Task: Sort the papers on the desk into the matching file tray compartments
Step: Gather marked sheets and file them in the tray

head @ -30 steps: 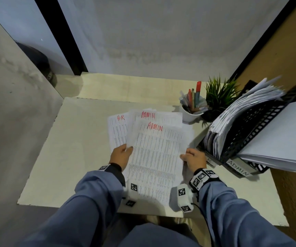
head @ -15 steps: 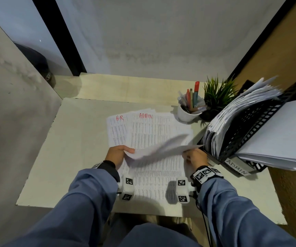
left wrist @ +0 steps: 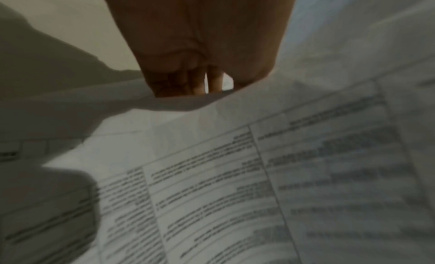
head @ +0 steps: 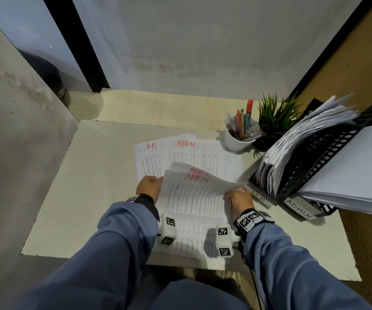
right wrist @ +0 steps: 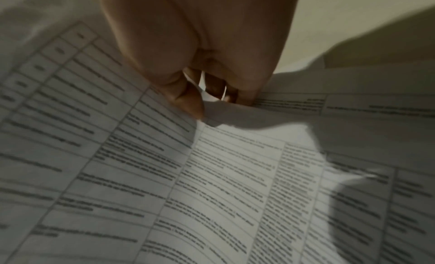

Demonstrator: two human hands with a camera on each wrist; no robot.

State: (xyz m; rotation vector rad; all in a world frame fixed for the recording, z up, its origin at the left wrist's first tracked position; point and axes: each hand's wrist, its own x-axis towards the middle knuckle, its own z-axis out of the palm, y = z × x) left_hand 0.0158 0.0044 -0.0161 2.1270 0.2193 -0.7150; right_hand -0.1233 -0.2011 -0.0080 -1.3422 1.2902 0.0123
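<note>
Looks like a small office workstation, kind of a cubicle nook. There's a pale desk (head: 104,175) boxed in by plain partition walls (head: 203,41), and a black mesh file tray (head: 321,157) stuffed with paper, its compartments labelled "H.R" and "ADMIN". Printed table sheets (head: 203,157) marked in red with those same department names lie spread on the desk. A white cup of pens (head: 236,142) and a little potted plant (head: 274,117) sit in the far corner.

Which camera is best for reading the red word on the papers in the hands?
The head view: the held papers show red "ADMIN" at their top. Both wrist views show only blurred printed tables on them, no red word.
</note>
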